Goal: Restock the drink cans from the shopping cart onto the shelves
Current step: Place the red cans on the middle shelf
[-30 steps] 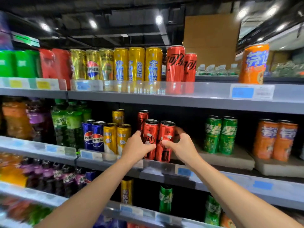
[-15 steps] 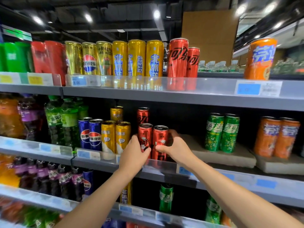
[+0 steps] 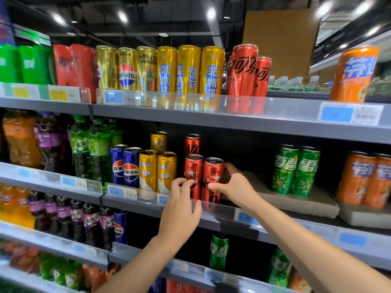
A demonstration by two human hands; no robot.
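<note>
Two red cola cans stand side by side at the front of the middle shelf (image 3: 137, 205). My right hand (image 3: 234, 187) wraps around the right red can (image 3: 212, 176), thumb on its front and fingers behind it. Lower down, my left hand (image 3: 179, 210) has its fingers loose, and only the fingertips touch the lower front of the left red can (image 3: 193, 170). A third red can (image 3: 192, 143) stands behind them. The shopping cart is out of view.
Yellow cans (image 3: 167, 170) and blue Pepsi cans (image 3: 124, 166) stand just left of the red ones. Green Sprite cans (image 3: 296, 170) and orange cans (image 3: 366, 178) sit on raised blocks to the right. The top shelf (image 3: 243, 117) overhead carries more cans.
Both red cans have come down and now stand on the middle shelf. My left hand has slid down off its can to a fingertip touch. My right hand still holds its can.
</note>
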